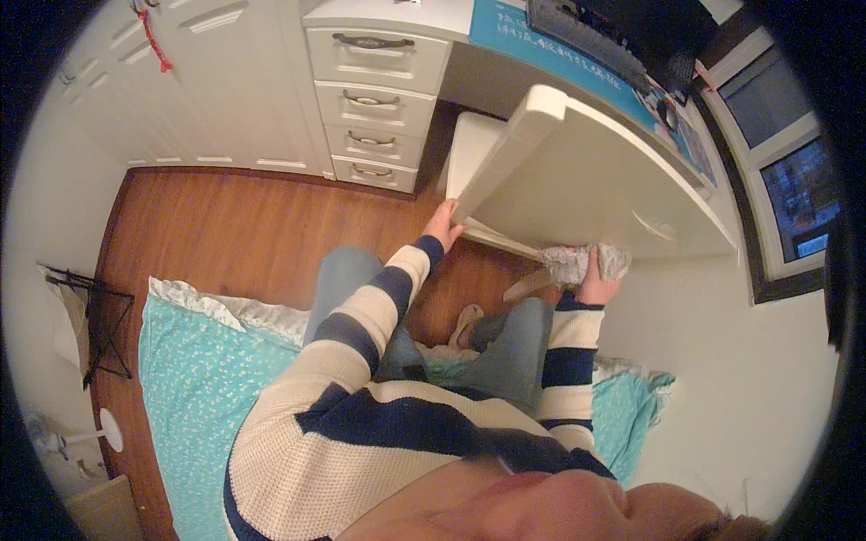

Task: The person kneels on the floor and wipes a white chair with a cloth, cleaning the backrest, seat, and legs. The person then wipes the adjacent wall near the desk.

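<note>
A white chair (528, 162) with a broad, flat back stands tilted between me and the desk. My left hand (445, 228) grips its side edge, low on the near left side. At the chair's lower right, my right hand (599, 280) presses a crumpled pale cloth (572, 262) against the panel, thumb on top and the other fingers hidden. Below the cloth a light-coloured strip or leg (528, 285) shows. I sit on a bed with a turquoise flowered cover (210, 379), my knees on either side.
A white drawer unit (375, 101) adjoins the desk, which bears a blue mat (555, 51) and a dark keyboard (588, 40). White cabinets (223, 88) line the far left. A black folding rack (108, 318) stands left. A windowed wall is at right.
</note>
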A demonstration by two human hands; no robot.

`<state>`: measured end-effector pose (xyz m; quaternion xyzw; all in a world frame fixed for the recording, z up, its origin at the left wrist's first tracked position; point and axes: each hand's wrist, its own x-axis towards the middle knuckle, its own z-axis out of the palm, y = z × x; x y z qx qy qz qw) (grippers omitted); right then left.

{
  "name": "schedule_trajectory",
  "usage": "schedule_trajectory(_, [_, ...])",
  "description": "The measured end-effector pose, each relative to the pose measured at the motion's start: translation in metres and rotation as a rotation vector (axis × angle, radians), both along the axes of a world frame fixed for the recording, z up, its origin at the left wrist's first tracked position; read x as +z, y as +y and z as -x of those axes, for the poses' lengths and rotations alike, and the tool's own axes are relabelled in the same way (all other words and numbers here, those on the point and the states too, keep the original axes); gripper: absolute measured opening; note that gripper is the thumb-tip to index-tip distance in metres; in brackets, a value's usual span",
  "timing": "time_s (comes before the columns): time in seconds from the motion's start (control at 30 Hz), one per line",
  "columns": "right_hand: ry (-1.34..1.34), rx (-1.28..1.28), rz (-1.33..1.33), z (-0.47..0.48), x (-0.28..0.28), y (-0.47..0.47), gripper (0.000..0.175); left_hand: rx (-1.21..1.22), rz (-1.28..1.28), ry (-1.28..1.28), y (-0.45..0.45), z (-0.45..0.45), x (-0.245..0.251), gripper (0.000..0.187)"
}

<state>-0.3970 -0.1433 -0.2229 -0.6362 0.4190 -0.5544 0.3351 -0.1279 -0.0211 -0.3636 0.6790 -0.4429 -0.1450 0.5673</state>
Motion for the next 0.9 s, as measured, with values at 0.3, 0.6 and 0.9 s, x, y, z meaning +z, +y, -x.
schedule_trajectory(0.3, [-0.036,-0.067,0.051,-0.038,-0.009,-0.031,0.053,0.237,-0.171,-0.107,-0.001,-0.015,-0.006,0.059])
schedule_trajectory(0.6, [-0.460,0.576,-0.597,-0.043,-0.005,0.056,0.031,-0.367,-0.156,0.694,0.077,0.058,0.043,0.073])
schedule_trajectory(0.9, [-0.534,1.112,-1.007,-0.032,0.010,0.109,0.039,-0.576,0.117,1.004,0.092,0.089,0.120,0.057])
